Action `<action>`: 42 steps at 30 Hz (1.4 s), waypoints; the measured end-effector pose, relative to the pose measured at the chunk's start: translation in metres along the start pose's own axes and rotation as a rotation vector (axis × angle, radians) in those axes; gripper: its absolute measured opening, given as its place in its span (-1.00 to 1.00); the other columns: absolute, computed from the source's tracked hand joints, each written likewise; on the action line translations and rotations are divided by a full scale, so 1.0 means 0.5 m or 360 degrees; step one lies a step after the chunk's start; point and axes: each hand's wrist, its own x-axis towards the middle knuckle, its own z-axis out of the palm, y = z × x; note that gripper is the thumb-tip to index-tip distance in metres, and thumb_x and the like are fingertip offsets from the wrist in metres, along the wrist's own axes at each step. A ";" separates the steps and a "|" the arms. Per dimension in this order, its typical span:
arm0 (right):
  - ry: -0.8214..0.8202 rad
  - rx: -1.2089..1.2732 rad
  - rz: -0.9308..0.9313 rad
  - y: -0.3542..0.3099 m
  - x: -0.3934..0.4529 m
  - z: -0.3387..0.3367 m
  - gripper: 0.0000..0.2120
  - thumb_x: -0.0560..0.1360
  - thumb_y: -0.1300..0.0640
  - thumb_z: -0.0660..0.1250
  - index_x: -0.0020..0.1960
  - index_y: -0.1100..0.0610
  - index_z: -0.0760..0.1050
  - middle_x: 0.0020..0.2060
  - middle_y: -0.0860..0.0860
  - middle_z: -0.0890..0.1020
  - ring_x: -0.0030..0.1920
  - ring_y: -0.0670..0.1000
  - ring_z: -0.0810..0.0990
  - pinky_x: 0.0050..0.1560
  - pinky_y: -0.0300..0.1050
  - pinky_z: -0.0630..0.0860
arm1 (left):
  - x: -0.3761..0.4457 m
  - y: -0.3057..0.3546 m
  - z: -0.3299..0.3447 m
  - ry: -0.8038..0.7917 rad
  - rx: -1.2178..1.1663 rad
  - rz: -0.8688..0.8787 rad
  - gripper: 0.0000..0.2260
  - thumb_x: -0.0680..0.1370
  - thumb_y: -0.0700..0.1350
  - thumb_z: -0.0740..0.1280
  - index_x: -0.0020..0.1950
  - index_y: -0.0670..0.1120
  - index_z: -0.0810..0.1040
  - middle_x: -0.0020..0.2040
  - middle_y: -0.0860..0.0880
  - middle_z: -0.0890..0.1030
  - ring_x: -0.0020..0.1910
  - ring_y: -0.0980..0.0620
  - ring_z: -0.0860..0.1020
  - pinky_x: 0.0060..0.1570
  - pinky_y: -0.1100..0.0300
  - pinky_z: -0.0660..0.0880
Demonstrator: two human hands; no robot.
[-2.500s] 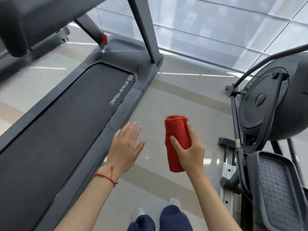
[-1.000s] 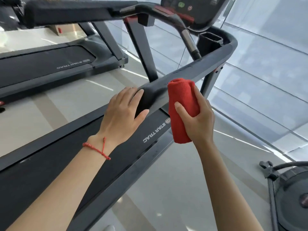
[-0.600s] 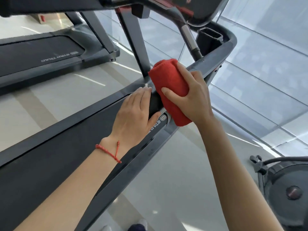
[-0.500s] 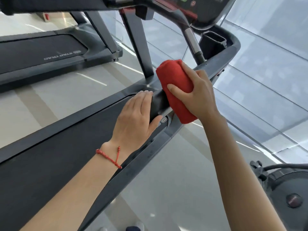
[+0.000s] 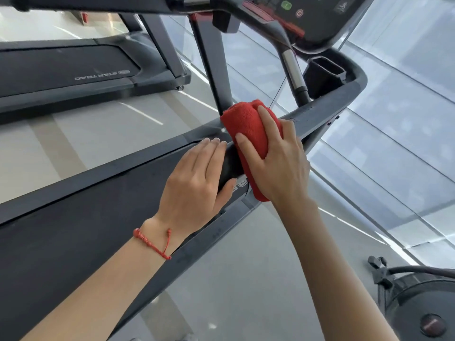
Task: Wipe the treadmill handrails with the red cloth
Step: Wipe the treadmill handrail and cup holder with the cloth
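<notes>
Holds near end of handrail [image 5: 320, 114] in left grip [image 5: 194, 183], thumb beneath; presses folded red cloth [image 5: 248, 129] onto handrail just beyond, right grip [image 5: 278, 163] wrapped round it; wiping judged barely begun, stretch ahead and opposite side left

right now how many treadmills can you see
2. The near treadmill fills the lower left; the right hand holds the red cloth on its handrail. The second treadmill stands beyond it, upper left. Others may be out of view.

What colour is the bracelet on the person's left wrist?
Red, a beaded cord bracelet; the head view shows it best.
</notes>
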 end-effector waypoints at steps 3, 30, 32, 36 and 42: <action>0.0001 0.0117 0.0035 0.011 0.012 -0.001 -0.47 0.47 -0.28 0.13 0.40 -0.19 0.19 0.14 -0.02 0.42 0.04 0.04 0.50 -0.03 0.00 0.46 | 0.004 0.005 0.002 0.0009 0.0043 0.0041 -0.58 0.62 -0.04 0.14 0.29 -0.35 0.43 0.23 -0.29 0.50 0.23 -0.23 0.47 0.25 -0.04 0.38; -0.0159 0.0026 0.0083 0.074 0.085 -0.013 -0.50 0.49 -0.27 0.08 0.41 -0.20 0.20 0.14 -0.02 0.41 -0.03 -0.03 0.40 -0.07 -0.10 0.30 | 0.023 0.032 0.020 0.0140 0.0291 0.0187 -0.71 0.58 -0.14 0.23 0.23 -0.25 0.54 0.20 -0.17 0.57 0.10 -0.14 0.57 0.03 0.02 0.48; -0.0192 0.0042 -0.0041 0.067 0.077 -0.014 -0.51 0.50 -0.27 0.09 0.40 -0.20 0.21 0.15 -0.03 0.42 0.03 -0.02 0.46 -0.05 -0.11 0.34 | 0.024 0.034 0.017 0.0117 0.0272 0.0178 -0.71 0.58 -0.15 0.23 0.23 -0.26 0.53 0.21 -0.17 0.56 0.11 -0.14 0.57 0.04 0.01 0.49; -0.0235 0.0155 -0.0145 0.080 0.082 -0.014 -0.52 0.49 -0.27 0.10 0.38 -0.21 0.23 0.10 -0.08 0.44 -0.01 -0.09 0.44 -0.05 -0.16 0.34 | 0.031 0.044 0.012 0.0060 0.0264 0.0134 -0.71 0.59 -0.16 0.21 0.24 -0.27 0.52 0.22 -0.19 0.55 0.16 -0.14 0.54 0.08 -0.02 0.49; -0.0202 0.0234 0.0010 0.146 0.132 -0.016 -0.52 0.49 -0.25 0.12 0.39 -0.20 0.23 0.13 -0.03 0.44 0.02 -0.01 0.47 -0.07 -0.14 0.31 | 0.060 0.091 0.030 0.0004 0.0367 0.0019 -0.70 0.60 -0.13 0.19 0.23 -0.26 0.52 0.18 -0.19 0.57 0.14 -0.14 0.55 0.12 -0.06 0.44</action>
